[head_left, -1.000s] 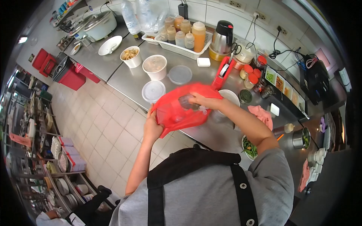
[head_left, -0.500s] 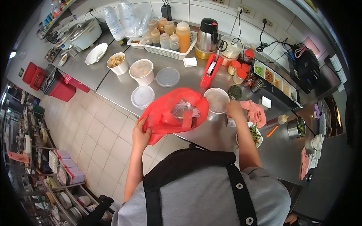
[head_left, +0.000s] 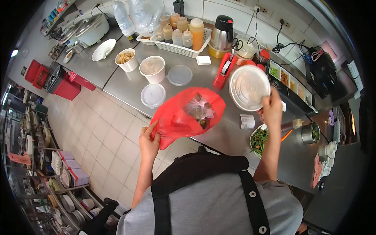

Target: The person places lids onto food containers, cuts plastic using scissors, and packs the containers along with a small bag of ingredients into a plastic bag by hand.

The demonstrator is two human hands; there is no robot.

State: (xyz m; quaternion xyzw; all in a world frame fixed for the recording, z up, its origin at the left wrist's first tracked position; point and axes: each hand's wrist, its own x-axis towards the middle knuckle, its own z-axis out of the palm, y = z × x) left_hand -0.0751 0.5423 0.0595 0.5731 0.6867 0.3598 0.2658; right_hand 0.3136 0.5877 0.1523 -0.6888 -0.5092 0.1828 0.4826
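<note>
My left hand [head_left: 150, 140] pinches the edge of a red plastic bag [head_left: 172, 117], which hangs open over the counter's front edge. Inside the bag lies a small clear tied bag [head_left: 199, 107] with dark contents. My right hand [head_left: 272, 105] grips a white lidded takeout bowl [head_left: 249, 88], raised above the counter with its translucent lid towards me. Below that bowl, a printed paper slip [head_left: 247, 122] rests on the steel. Near my right forearm stands a white dish of green vegetables [head_left: 258, 141], partly hidden by the arm.
A red tape dispenser [head_left: 224, 71] stands behind the bag. Two filled tubs [head_left: 152, 70] and loose lids [head_left: 153, 95] are on the left. Sauce bottles fill a white basket [head_left: 176, 47] at the back. Garnish trays [head_left: 290, 84] and a metal pot [head_left: 310, 133] are on the right.
My right hand has lifted the lidded bowl off the counter and tilted it, uncovering the paper slip. The red bag has shifted slightly right, still in my left hand.
</note>
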